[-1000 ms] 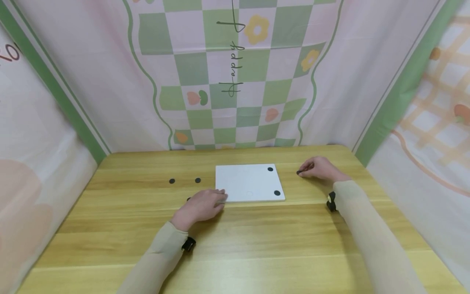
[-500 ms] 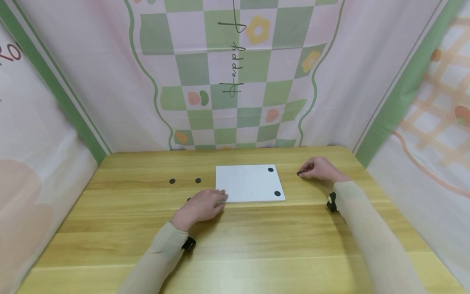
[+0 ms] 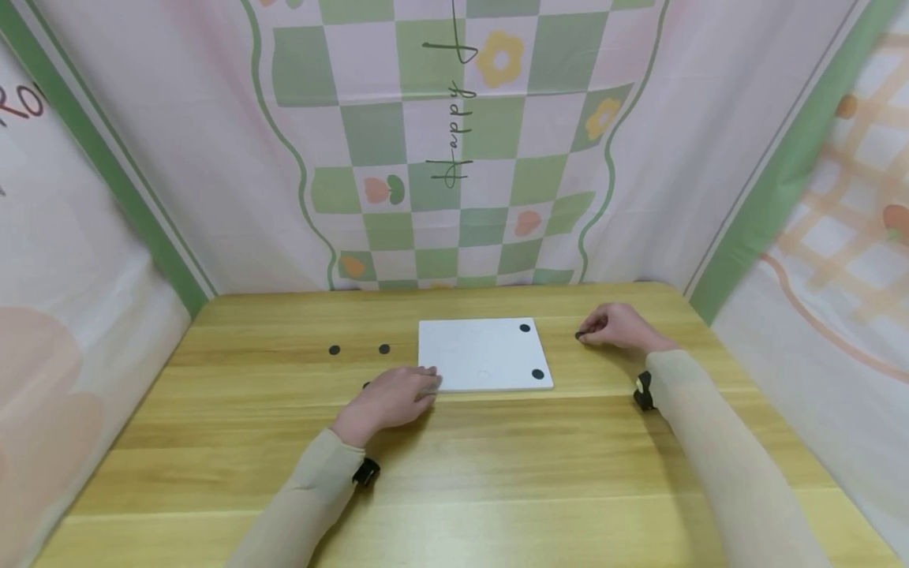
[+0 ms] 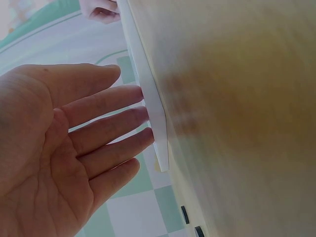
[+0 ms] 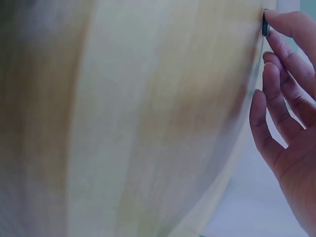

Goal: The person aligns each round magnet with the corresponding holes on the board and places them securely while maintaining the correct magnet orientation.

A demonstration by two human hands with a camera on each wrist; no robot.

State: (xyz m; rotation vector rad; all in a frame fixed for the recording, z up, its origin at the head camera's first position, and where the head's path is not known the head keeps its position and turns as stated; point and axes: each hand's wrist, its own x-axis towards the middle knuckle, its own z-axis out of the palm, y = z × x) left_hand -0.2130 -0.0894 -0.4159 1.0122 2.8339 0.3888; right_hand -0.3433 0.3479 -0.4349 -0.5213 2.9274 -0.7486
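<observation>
A white rectangular board (image 3: 476, 355) lies flat on the wooden table, with one round black disc (image 3: 525, 328) near its far right corner and another black disc (image 3: 537, 374) near its near right corner. My left hand (image 3: 390, 401) rests at the board's near left corner; in the left wrist view its extended fingers (image 4: 113, 121) touch the white edge. To the right of the board, my right hand (image 3: 619, 325) pinches a small black disc (image 5: 265, 25) between thumb and index finger, low at the tabletop. The other right fingers are loosely bent.
Left of the board, two more black discs lie on the table (image 3: 454, 473), a nearer one (image 3: 384, 349) and a farther one (image 3: 334, 350). A third disc (image 3: 366, 385) is mostly hidden behind the left hand. A patterned curtain (image 3: 454, 158) hangs behind the table's far edge.
</observation>
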